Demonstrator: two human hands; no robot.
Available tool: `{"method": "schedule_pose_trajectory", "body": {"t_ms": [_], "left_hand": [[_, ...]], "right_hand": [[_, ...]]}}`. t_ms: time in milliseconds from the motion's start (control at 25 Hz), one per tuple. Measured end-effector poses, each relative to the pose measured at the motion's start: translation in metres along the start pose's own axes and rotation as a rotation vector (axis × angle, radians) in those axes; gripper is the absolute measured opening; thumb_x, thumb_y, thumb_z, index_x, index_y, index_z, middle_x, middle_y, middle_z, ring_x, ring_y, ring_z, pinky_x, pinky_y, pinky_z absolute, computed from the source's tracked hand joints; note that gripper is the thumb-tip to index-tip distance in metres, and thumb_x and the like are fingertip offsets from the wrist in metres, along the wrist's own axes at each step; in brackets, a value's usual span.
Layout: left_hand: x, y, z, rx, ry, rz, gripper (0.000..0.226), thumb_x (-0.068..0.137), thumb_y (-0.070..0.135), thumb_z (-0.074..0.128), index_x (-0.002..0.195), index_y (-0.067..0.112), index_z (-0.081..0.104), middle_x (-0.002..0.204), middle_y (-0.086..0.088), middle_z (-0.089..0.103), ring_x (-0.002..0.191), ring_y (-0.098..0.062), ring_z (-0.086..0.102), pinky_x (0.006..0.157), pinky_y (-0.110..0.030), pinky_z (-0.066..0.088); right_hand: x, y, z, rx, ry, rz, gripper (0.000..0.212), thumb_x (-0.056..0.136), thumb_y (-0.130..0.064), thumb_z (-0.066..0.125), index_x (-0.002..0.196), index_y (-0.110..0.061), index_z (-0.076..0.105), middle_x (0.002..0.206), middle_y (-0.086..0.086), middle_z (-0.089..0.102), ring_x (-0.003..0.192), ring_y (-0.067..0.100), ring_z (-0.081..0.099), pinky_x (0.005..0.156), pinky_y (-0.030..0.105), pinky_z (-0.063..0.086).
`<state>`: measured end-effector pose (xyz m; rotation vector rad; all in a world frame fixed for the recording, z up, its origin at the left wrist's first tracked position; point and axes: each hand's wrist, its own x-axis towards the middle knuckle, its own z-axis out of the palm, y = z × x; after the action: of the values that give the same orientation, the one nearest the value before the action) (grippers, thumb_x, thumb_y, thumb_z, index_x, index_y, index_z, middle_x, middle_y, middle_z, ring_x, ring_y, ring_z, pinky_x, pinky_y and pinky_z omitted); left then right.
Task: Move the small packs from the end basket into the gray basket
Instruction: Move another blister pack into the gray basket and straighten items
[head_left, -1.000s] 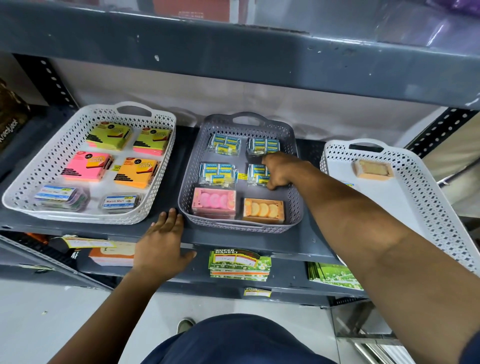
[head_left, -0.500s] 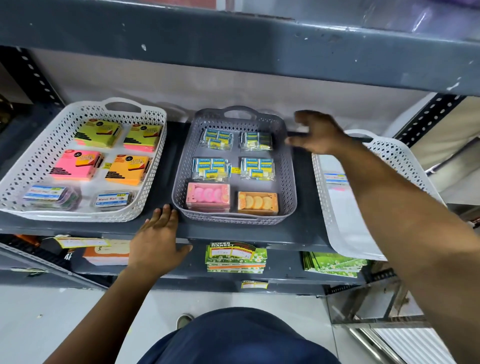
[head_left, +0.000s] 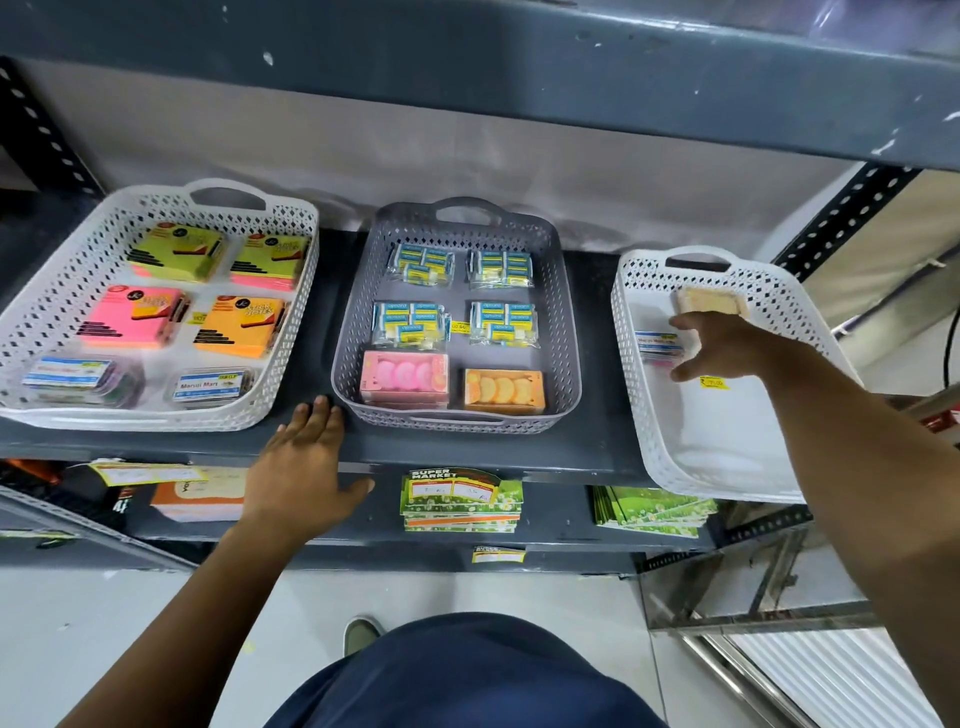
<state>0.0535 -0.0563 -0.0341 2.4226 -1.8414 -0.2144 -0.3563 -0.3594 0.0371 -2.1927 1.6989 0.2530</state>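
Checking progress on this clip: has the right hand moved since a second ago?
Yes. The right hand has left the gray basket and crossed rightward into the white end basket, where it now hovers open over a small pack.

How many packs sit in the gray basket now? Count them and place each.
6 in the gray basket: two blue packs at the back, two in the middle, a pink pack front left, an orange pack front right. None seems hidden.

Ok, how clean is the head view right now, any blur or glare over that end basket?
Head view: the perforated white end basket is bright, its floor nearly washed out; the right hand and the blue-labelled small pack under it look soft; wide-angle bending at the edges.
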Motion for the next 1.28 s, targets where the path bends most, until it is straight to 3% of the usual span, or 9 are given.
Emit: {"method": "schedule_pose_trajectory", "body": {"t_ms": [160, 360, 440, 600, 760, 920, 1080, 1160, 1280], "left_hand": [[-0.002, 0.000, 0.000, -0.014, 0.007, 0.005, 0.098, 0.068, 0.052, 0.073, 0.143, 0.006, 0.029, 0.153, -0.016, 0.028, 0.142, -0.034, 0.023, 0.114, -0.048, 0.026], [-0.004, -0.001, 0.001, -0.030, 0.012, 0.009, 0.100, 0.067, 0.052, 0.074, 0.143, 0.006, 0.029, 0.154, -0.014, 0.027, 0.142, -0.033, 0.022, 0.115, -0.048, 0.026], [-0.004, -0.002, 0.002, -0.043, 0.017, 0.007, 0.100, 0.066, 0.052, 0.075, 0.143, 0.006, 0.029, 0.154, -0.014, 0.027, 0.142, -0.033, 0.022, 0.115, -0.048, 0.026], [-0.004, -0.002, 0.004, -0.037, 0.024, 0.012, 0.101, 0.067, 0.053, 0.073, 0.144, 0.006, 0.027, 0.155, -0.014, 0.024, 0.143, -0.033, 0.020, 0.116, -0.049, 0.024], [-0.004, -0.001, 0.009, -0.044, 0.035, 0.008, 0.101, 0.068, 0.055, 0.071, 0.144, 0.006, 0.025, 0.156, -0.014, 0.022, 0.143, -0.033, 0.017, 0.116, -0.048, 0.021], [-0.007, -0.001, 0.010, -0.009, 0.055, 0.033, 0.099, 0.072, 0.058, 0.066, 0.145, 0.007, 0.022, 0.157, -0.014, 0.018, 0.144, -0.031, 0.015, 0.117, -0.045, 0.019], [-0.012, -0.005, 0.010, 0.033, 0.017, 0.080, 0.101, 0.076, 0.057, 0.058, 0.147, 0.008, 0.005, 0.159, -0.014, 0.002, 0.146, -0.030, 0.002, 0.118, -0.041, 0.005], [-0.014, -0.005, 0.011, 0.034, 0.018, 0.095, 0.101, 0.077, 0.055, 0.055, 0.147, 0.008, 0.000, 0.159, -0.014, -0.002, 0.146, -0.029, -0.003, 0.117, -0.040, -0.001], [-0.017, -0.008, 0.011, 0.043, -0.006, 0.123, 0.100, 0.079, 0.054, 0.051, 0.146, 0.009, -0.008, 0.158, -0.012, -0.010, 0.145, -0.026, -0.011, 0.115, -0.037, -0.009]], "right_hand": [[0.006, -0.009, 0.014, -0.022, 0.049, -0.053, 0.081, 0.069, -0.035, 0.080, 0.138, -0.014, 0.042, 0.129, 0.015, 0.057, 0.095, 0.028, 0.057, 0.069, 0.030, 0.045], [0.008, -0.014, 0.013, -0.035, 0.071, -0.070, 0.058, 0.070, -0.037, 0.079, 0.119, -0.014, 0.058, 0.102, 0.011, 0.065, 0.078, 0.023, 0.056, 0.062, 0.027, 0.039], [0.007, -0.012, 0.010, -0.009, 0.089, -0.075, 0.051, 0.068, -0.033, 0.080, 0.112, -0.015, 0.062, 0.098, 0.010, 0.066, 0.077, 0.023, 0.056, 0.062, 0.027, 0.039], [0.000, -0.007, -0.005, -0.009, 0.235, -0.082, 0.050, 0.068, -0.028, 0.080, 0.113, -0.012, 0.065, 0.109, 0.018, 0.067, 0.094, 0.033, 0.060, 0.073, 0.030, 0.038], [-0.003, -0.027, -0.039, 0.049, 0.298, -0.085, 0.040, 0.067, -0.032, 0.079, 0.101, -0.016, 0.069, 0.096, 0.004, 0.070, 0.083, 0.027, 0.064, 0.071, 0.030, 0.043], [0.009, -0.100, -0.060, 0.116, 0.460, -0.222, 0.051, 0.065, -0.040, 0.081, 0.108, -0.018, 0.066, 0.110, 0.011, 0.069, 0.101, 0.032, 0.063, 0.082, 0.031, 0.044], [0.029, -0.209, -0.054, 0.179, 0.427, -0.445, 0.055, 0.066, -0.039, 0.082, 0.113, -0.016, 0.065, 0.119, 0.012, 0.064, 0.106, 0.029, 0.060, 0.093, 0.031, 0.044], [0.036, -0.270, -0.047, 0.117, 0.349, -0.607, 0.055, 0.067, -0.039, 0.080, 0.114, -0.016, 0.064, 0.118, 0.013, 0.062, 0.106, 0.030, 0.058, 0.088, 0.028, 0.042], [0.040, -0.352, -0.031, 0.019, 0.231, -0.840, 0.048, 0.067, -0.043, 0.079, 0.104, -0.016, 0.066, 0.101, 0.007, 0.064, 0.093, 0.026, 0.059, 0.074, 0.028, 0.040]]}}
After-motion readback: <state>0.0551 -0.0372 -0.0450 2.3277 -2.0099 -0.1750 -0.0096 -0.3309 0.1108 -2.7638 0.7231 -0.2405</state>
